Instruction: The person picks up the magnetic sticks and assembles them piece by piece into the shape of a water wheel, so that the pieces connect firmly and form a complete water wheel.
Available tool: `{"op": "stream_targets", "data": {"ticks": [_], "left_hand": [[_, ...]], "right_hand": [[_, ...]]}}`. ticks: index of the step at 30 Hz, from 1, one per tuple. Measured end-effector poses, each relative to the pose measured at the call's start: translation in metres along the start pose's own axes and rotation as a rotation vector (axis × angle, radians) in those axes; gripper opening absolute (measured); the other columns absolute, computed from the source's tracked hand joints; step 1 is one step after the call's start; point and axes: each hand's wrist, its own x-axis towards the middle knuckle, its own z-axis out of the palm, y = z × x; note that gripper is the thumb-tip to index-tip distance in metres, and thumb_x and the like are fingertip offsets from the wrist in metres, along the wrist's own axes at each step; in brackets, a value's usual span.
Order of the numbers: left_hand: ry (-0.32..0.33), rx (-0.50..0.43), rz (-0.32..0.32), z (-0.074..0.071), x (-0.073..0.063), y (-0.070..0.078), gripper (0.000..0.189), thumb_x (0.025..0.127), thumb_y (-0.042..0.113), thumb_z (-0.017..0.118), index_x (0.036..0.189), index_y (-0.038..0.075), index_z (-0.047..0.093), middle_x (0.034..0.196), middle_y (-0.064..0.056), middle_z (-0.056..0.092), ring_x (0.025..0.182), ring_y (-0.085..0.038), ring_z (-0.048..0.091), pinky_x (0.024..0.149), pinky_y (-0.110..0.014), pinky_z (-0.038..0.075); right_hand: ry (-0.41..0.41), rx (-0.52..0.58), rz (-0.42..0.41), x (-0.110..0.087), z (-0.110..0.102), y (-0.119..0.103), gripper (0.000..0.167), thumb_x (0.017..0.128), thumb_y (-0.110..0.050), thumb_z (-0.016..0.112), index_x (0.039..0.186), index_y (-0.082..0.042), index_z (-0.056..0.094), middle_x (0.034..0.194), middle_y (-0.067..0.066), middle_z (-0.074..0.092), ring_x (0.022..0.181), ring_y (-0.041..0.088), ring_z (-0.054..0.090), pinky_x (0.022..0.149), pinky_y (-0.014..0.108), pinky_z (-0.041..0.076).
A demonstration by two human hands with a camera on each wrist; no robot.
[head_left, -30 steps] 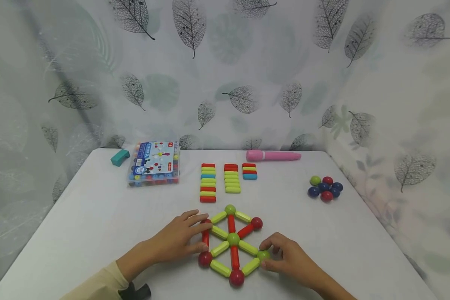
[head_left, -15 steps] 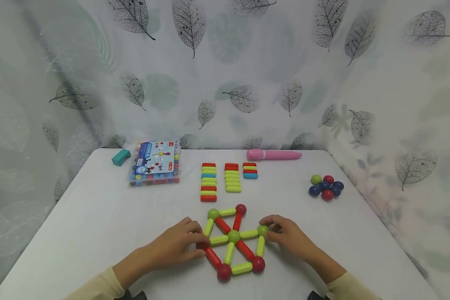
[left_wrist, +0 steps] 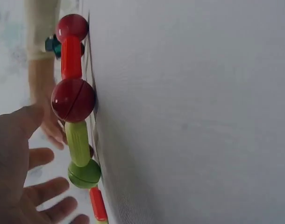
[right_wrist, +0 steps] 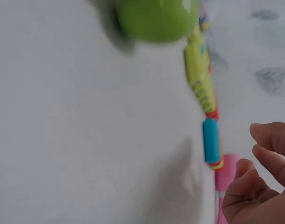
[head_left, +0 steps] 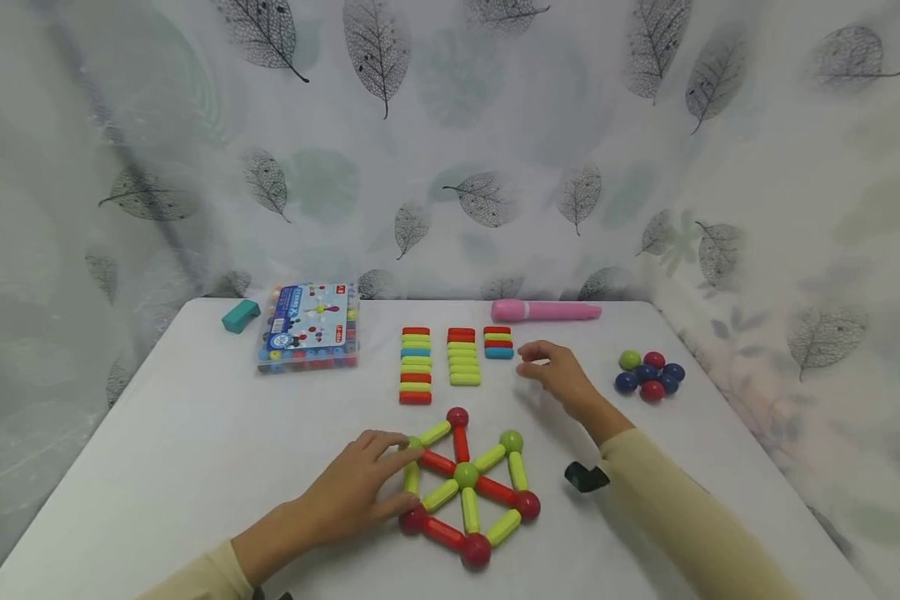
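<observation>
Head view: at upper left lie a teal block (head_left: 241,317) and a clear plastic case (head_left: 307,318); at upper centre, a long pink stick (head_left: 555,311) and three columns of short red, yellow-green and blue rods (head_left: 464,358); at right, glossy balls (head_left: 648,375). A red and green rod-and-ball wheel (head_left: 466,476) lies lower centre. The left hand (head_left: 358,485), fingers loose, overlaps its left edge, contact unclear; the right hand (head_left: 562,379), holding nothing, hovers near the rods.

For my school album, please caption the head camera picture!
Left hand at a stick-and-ball wheel with one rim gap, right hand near a blue stick.
</observation>
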Motion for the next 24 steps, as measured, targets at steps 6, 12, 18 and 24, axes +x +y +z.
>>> {"op": "stream_targets", "data": {"ticks": [6,12,18,24], "left_hand": [[-0.102,0.000,-0.040,0.003,0.001,-0.005,0.078,0.089,0.073,0.058,0.155,0.034,0.043,0.163,-0.003,0.036,0.150,-0.034,0.030,0.114,-0.061,0.037],[-0.144,0.000,-0.036,0.001,0.001,-0.002,0.084,0.086,0.079,0.056,0.156,0.034,0.042,0.166,-0.003,0.031,0.153,-0.035,0.025,0.116,-0.062,0.034],[-0.159,-0.010,-0.050,-0.001,-0.001,-0.002,0.083,0.086,0.078,0.057,0.156,0.034,0.043,0.167,-0.003,0.029,0.154,-0.035,0.023,0.117,-0.062,0.033],[-0.153,-0.010,-0.052,-0.001,-0.002,-0.004,0.083,0.087,0.078,0.056,0.155,0.033,0.043,0.167,-0.002,0.028,0.154,-0.035,0.022,0.117,-0.061,0.032]], "right_hand": [[0.043,-0.125,0.037,0.039,0.016,0.008,0.038,0.096,-0.019,0.069,0.132,-0.009,0.063,0.130,0.017,0.058,0.111,0.031,0.055,0.092,0.042,0.054],[0.091,-0.268,0.033,0.046,0.023,0.007,0.029,0.094,-0.017,0.070,0.120,-0.007,0.067,0.123,0.017,0.057,0.108,0.031,0.054,0.094,0.046,0.053],[0.101,-0.325,-0.004,0.048,0.027,0.002,0.021,0.092,-0.014,0.070,0.110,-0.005,0.065,0.113,0.013,0.065,0.102,0.029,0.055,0.092,0.045,0.051],[0.061,-0.269,-0.022,0.041,0.025,0.006,0.019,0.093,-0.018,0.071,0.108,-0.008,0.065,0.110,0.010,0.066,0.100,0.026,0.057,0.086,0.039,0.053]]}}
